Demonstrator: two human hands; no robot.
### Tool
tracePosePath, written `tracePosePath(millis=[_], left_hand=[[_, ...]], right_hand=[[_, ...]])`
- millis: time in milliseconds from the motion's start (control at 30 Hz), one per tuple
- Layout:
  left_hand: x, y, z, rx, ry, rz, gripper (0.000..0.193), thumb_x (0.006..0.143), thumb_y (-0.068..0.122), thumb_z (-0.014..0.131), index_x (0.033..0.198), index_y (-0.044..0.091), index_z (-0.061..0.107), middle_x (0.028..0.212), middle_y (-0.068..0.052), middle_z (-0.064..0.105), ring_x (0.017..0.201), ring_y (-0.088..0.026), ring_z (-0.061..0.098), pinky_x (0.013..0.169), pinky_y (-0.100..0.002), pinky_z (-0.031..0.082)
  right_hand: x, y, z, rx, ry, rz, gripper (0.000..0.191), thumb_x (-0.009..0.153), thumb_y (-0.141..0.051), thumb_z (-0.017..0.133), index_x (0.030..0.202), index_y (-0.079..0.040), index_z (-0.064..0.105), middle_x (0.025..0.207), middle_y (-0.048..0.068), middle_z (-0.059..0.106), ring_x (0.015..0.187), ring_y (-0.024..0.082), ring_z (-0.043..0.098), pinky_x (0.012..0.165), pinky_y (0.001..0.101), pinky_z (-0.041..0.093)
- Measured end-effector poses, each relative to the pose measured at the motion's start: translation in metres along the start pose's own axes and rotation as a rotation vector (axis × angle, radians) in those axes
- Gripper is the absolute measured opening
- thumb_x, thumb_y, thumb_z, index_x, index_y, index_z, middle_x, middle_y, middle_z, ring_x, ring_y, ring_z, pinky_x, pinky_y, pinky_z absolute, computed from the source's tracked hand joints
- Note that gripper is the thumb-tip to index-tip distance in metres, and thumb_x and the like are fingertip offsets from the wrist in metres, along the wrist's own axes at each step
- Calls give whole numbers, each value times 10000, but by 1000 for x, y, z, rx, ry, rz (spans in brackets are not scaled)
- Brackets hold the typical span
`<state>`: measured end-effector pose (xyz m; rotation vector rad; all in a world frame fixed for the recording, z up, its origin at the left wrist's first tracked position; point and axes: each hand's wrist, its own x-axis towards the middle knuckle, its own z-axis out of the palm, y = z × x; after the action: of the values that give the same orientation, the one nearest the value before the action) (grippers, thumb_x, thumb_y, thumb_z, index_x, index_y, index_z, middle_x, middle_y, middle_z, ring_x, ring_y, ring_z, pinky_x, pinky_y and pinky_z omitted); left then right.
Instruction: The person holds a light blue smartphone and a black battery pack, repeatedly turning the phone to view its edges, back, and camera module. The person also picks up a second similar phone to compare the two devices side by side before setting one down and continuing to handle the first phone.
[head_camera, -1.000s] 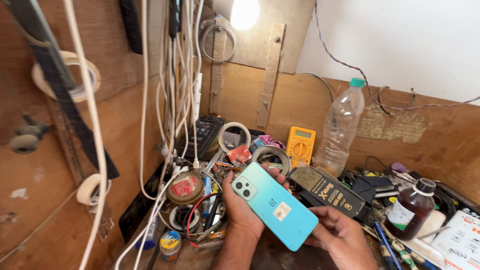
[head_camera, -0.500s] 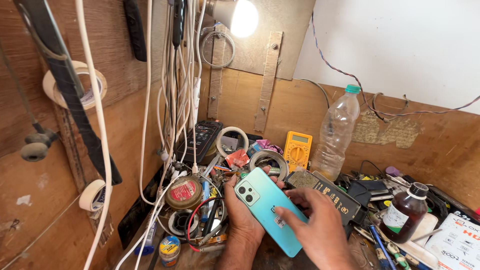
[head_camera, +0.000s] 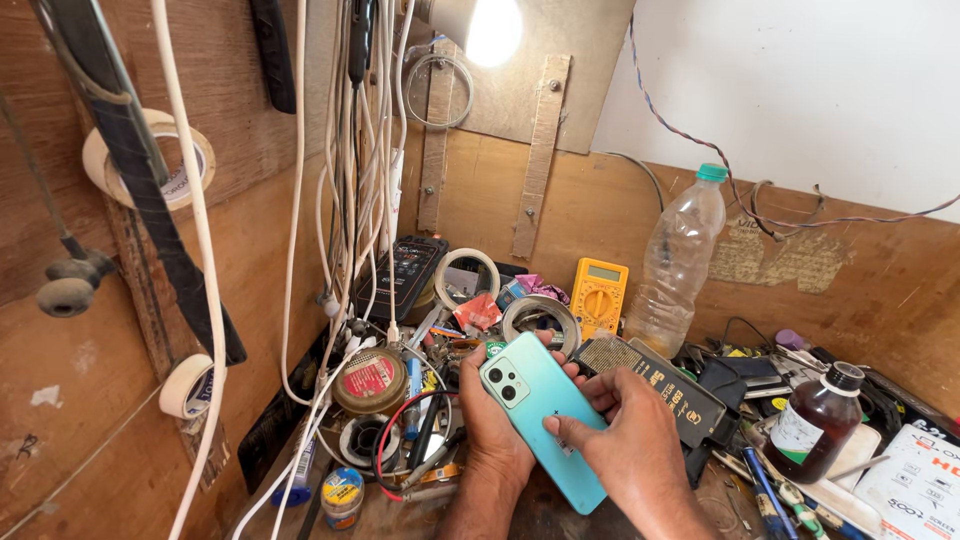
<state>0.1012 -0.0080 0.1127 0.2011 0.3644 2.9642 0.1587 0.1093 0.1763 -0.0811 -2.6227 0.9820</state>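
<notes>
On the far left wall a roll of white tape (head_camera: 150, 158) hangs over a dark strap, and a second, smaller roll of masking tape (head_camera: 188, 387) sits lower down on the same wooden board, with a bundle of white cables (head_camera: 345, 200) dangling down beside them towards the cluttered surface (head_camera: 400, 515). Just right of the cables lies a round brass-coloured tin with a red label (head_camera: 371, 380), and red and black wires loop below it. Next comes the left hand (head_camera: 492, 420), its grip clamped on the teal phone (head_camera: 540, 415) from underneath and along the left edge, thumb tip showing near the camera end; the phone lies back-side up, tilted with its camera corner pointing up and left, raised just over the clutter. The right hand (head_camera: 625, 440) covers the phone's lower right half, its grip pressed together on the back cover with fingers flat over it and the thumb against the right edge. Behind the hands stand a yellow multimeter (head_camera: 598, 295) and, to its right, a clear plastic bottle with a green cap (head_camera: 683, 262) against the wooden wall. A black box with gold print (head_camera: 665, 390) lies just beside the right hand, and further right a small brown bottle (head_camera: 815, 420) stands among the tools
</notes>
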Motion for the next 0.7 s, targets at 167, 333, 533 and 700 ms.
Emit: tracePosePath(millis=[167, 333, 533, 700], left_hand=[[-2, 3, 5, 57, -13, -19, 716, 899, 536, 291, 1160, -18, 663, 931, -202, 714, 874, -331, 680, 838, -472, 582], [-5, 5, 7, 43, -1, -25, 708, 901, 514, 303, 1159, -36, 666, 932, -198, 714, 879, -325, 678, 840, -464, 584], [-3, 5, 7, 54, -1, -12, 705, 898, 504, 307, 1145, -41, 679, 914, -192, 719, 850, -322, 684, 823, -455, 583], [-4, 7, 8, 85, 49, 6, 699, 916, 503, 292, 1126, -37, 683, 894, -182, 717, 829, -310, 696, 807, -444, 587]], right_hand=[[12, 5, 0, 64, -58, 99, 518, 578, -238, 1033, 888, 4, 694, 717, 89, 717, 654, 183, 685, 629, 331, 561], [15, 8, 4, 256, -104, 201, 430, 604, -154, 1002, 861, 37, 715, 711, 103, 726, 609, 167, 673, 576, 315, 551], [17, 5, 3, 318, -116, 219, 361, 609, -80, 942, 885, 45, 745, 718, 100, 759, 605, 150, 695, 559, 290, 564], [19, -5, 8, 326, -60, 220, 381, 641, -113, 965, 908, 52, 750, 692, 113, 732, 568, 142, 650, 502, 291, 521]])
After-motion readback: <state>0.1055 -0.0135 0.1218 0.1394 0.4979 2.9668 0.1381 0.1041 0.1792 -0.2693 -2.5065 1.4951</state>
